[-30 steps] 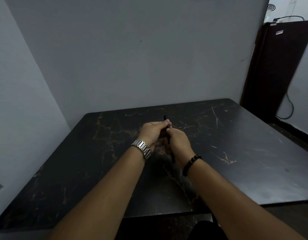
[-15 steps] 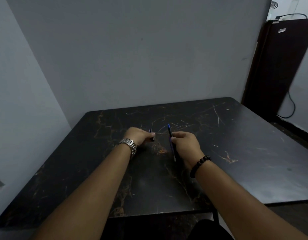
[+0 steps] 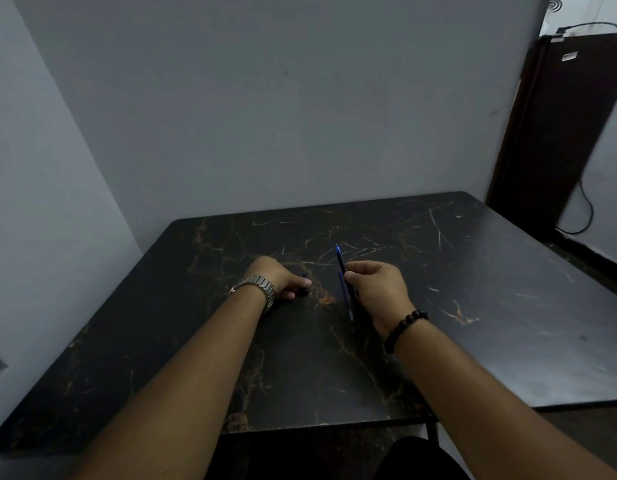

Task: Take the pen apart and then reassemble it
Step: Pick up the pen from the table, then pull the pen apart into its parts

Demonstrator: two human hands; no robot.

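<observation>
**Cap off, barrel next**

The right hand pinches the pen between thumb and fingers about midway along it, the blue tip tilted up and away, the lower end pointing back toward the wrist, clear of the worktop. The left hand rests low on the worktop well apart from the right, its fingers curled round a small dark piece, most likely the cap, though it is too small and dim to be sure. So both grips are closed: the right on the pen, the left on that small piece. It is unclear whether the piece already touches the worktop.

By my reading the step in hand is to set the removed piece down and go on to the next joint. To do it well, lay the piece flat and near, where it will not roll toward an edge, and let go only once it is at rest. Keep the pen in the right grip, tip up, so that nothing inside can slide out. Then bring the left fingers to the end of the barrel and twist it off, the right hand steady. Lay the parts in the order they come away; reassembly runs back through that order.

There are no containers in view, so loose parts can only lie on the bare worktop.
</observation>
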